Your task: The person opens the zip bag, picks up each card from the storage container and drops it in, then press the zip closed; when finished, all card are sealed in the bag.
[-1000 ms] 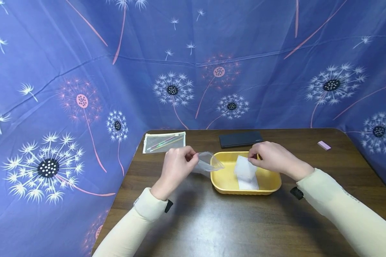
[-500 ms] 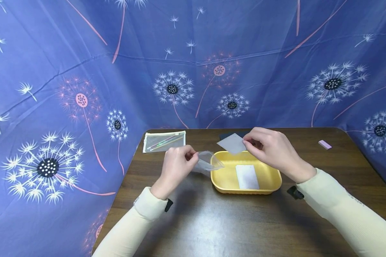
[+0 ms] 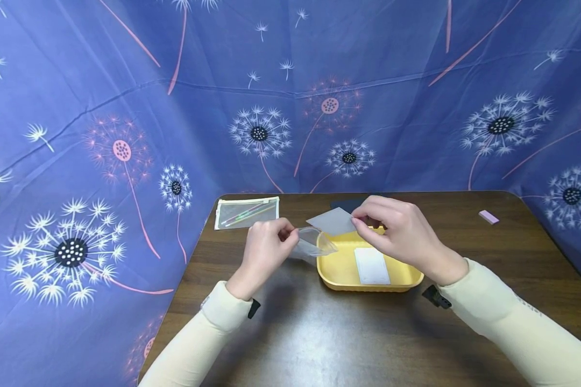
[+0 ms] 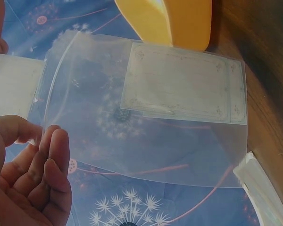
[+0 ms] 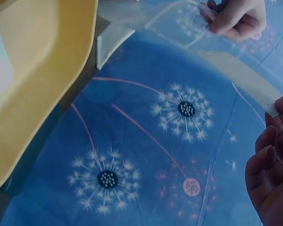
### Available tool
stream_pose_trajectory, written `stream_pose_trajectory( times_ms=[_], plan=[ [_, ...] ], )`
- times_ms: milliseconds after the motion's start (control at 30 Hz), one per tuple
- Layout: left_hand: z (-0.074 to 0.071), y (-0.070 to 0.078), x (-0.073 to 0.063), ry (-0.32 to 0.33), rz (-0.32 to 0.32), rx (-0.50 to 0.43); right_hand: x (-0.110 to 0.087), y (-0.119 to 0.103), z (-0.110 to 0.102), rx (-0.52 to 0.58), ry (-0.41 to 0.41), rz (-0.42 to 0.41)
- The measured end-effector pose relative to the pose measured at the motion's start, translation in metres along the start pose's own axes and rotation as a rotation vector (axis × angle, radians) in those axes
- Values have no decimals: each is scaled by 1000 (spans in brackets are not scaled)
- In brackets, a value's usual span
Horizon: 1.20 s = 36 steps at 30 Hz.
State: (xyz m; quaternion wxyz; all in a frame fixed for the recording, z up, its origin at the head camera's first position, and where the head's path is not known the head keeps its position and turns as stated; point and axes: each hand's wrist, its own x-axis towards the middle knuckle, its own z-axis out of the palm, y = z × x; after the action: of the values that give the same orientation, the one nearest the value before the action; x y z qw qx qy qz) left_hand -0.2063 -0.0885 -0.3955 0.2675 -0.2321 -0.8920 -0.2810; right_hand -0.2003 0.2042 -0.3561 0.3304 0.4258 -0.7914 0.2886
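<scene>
My left hand [image 3: 266, 252] pinches the edge of a clear plastic bag [image 4: 188, 150] near its mouth. Inside the bag, printed paper cards [image 4: 174, 80] with ornamental borders lie toward the far end, as the left wrist view shows. Between the thumb and fingers of my right hand [image 3: 404, 234] is one pale paper card [image 3: 332, 221], held by a corner close to the bag's mouth. Below it stands a yellow tray [image 3: 326, 282], with white cards [image 3: 372, 266] lying in it. Whether the held card touches the bag is hard to tell.
On the brown wooden table [image 3: 319, 333], a mesh zip pouch [image 3: 247, 215] with pens or pencils lies at the back left. Partly hidden behind the right hand is a dark flat case [image 3: 344, 205]. A pink eraser-like block [image 3: 489, 216] lies to the right. Patterned blue fabric [image 3: 290, 107] hangs behind.
My right hand has lifted a card out of the yellow tray and carried it left toward the bag's mouth. The left hand and bag have stayed in place.
</scene>
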Motion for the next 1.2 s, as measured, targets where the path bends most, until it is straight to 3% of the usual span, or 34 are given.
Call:
stream_pose_trajectory(
  times_ms=[600, 933, 1200],
  plan=[
    [0, 0, -1, -5, 0, 0, -21, -1, 42, -20, -144, 62],
    [2, 3, -1, 13, 6, 3, -23, -2, 56, -26, -229, 167],
    [2, 4, 0, 0, 10, 4, -18, 0, 69, -49, -274, 188]
  ],
)
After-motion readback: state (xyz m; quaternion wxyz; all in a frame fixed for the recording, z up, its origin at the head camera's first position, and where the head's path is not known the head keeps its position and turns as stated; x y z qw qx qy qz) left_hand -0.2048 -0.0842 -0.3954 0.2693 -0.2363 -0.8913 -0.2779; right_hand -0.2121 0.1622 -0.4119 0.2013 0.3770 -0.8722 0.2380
